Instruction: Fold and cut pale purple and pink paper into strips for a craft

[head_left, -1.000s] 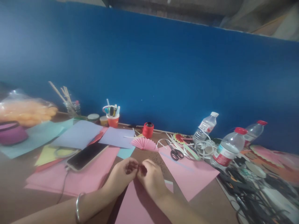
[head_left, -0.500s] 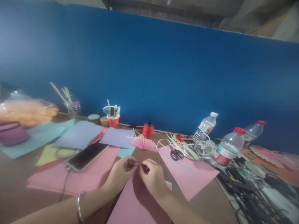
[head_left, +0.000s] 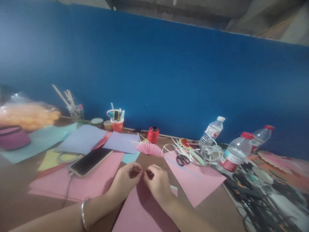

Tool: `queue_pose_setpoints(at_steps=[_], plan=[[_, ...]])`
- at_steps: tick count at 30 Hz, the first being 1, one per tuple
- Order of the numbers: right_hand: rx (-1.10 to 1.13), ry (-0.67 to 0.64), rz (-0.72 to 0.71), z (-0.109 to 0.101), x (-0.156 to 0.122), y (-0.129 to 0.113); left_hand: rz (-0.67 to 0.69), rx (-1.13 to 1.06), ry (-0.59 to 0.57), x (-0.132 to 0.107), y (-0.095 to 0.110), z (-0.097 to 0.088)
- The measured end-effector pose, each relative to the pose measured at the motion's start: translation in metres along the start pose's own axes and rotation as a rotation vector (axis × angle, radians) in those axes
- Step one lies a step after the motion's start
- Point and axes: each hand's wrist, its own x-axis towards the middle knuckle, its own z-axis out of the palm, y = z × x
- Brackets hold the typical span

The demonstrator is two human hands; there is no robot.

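Observation:
My left hand (head_left: 126, 179) and my right hand (head_left: 157, 184) meet fingertip to fingertip above a pink paper sheet (head_left: 145, 212) at the table's near edge. Both pinch something tiny between thumb and fingers; it is too small to name. A metal bangle (head_left: 83, 214) circles my left wrist. Dark specks lie scattered on the brown table (head_left: 14, 193) just beyond my fingers. A folded pink paper fan (head_left: 149, 149) lies behind them.
A phone (head_left: 89, 161) rests on pink paper to the left. Scissors (head_left: 182, 159), white paper strips, a red thread spool (head_left: 153, 134), a red cup of pens (head_left: 117, 122) and three water bottles (head_left: 233, 154) stand around. Tangled black cables (head_left: 260, 203) fill the right. A blue wall (head_left: 154, 80) backs the table.
My hands stay together with only small finger movements. The view has shifted slightly.

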Motion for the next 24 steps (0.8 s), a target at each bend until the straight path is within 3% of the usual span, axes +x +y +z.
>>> queue_pose_setpoints(at_steps=[24], plan=[[-0.011,0.030,-0.072,0.0038,0.0000,0.0058,-0.008,-0.007,-0.027,0.0017,-0.0063,-0.0001]])
